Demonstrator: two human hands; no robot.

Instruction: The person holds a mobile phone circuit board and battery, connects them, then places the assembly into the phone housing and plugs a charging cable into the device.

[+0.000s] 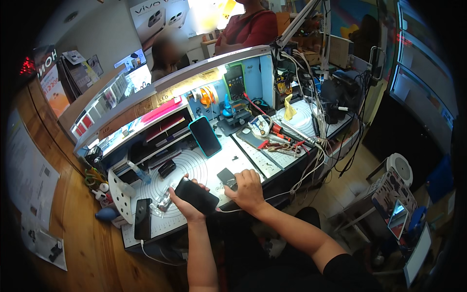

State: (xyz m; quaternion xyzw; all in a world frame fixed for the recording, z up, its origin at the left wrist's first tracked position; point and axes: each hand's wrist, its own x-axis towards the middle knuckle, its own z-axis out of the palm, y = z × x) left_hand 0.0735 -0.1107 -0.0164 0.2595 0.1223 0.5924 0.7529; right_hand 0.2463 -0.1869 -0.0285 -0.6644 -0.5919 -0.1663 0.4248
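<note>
My left hand point(191, 208) is wrapped round a black smartphone point(195, 195), held tilted over the near edge of the bench, its dark screen up. A white cable point(233, 211) runs from the phone's lower end off to the right, passing under my right hand point(249, 191). The fingers of that hand close on a small flat grey rectangular piece point(226, 177) at the work mat; its exact kind I cannot make out. Behind my hands, a phone in a teal case point(205, 137) leans upright. Another black phone point(142, 219) lies at the left, a white cable in its lower end.
Clear plastic packets point(159, 208) and a small black object point(167, 169) lie left of my hands. Pliers and tweezers point(284, 146) crowd the right side. A shelf point(160, 129) and a green multimeter point(234, 80) stand behind. Cables hang at the right edge. Two people are beyond the bench.
</note>
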